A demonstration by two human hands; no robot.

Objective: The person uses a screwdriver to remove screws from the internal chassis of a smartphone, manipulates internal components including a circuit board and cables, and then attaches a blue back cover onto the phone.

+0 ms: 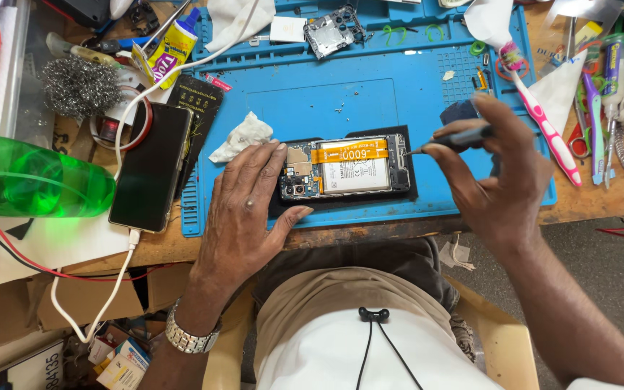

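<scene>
The opened smartphone (pixel 346 167) is lying back-side up, cover off, on a black pad on the blue repair mat (pixel 305 101), near the mat's 6 o'clock edge. Its white battery and an orange flex cable crossing it are showing.

The left hand (pixel 243 209) is resting flat on the mat at the phone's 9 o'clock side. Its fingers are spreading narrowly, the fingertips touching the phone's camera end and the thumb lying along the lower edge, pinning it rather than gripping it.

The right hand (pixel 496 177) is sitting at the phone's 3 o'clock side. Its thumb and fingers are closing around a small dark screwdriver (pixel 451 141), whose thin tip is pointing toward 9 o'clock and meeting the phone's right end.

A crumpled white tissue (pixel 242 137) is lying on the mat just at 10 o'clock of the left hand. Off the mat at 9 o'clock, a second, dark-screened phone (pixel 152 167) is lying on the wooden bench with a white cable plugged into it. A green plastic bottle (pixel 30 177) is lying on its side further toward 9 o'clock. A steel-wool ball (pixel 79 87) is sitting at 10 o'clock. A pink and white toothbrush (pixel 543 123) is lying at 2 o'clock of the right hand, and a removed metal phone frame (pixel 332 30) is resting at the mat's 12 o'clock edge.
</scene>
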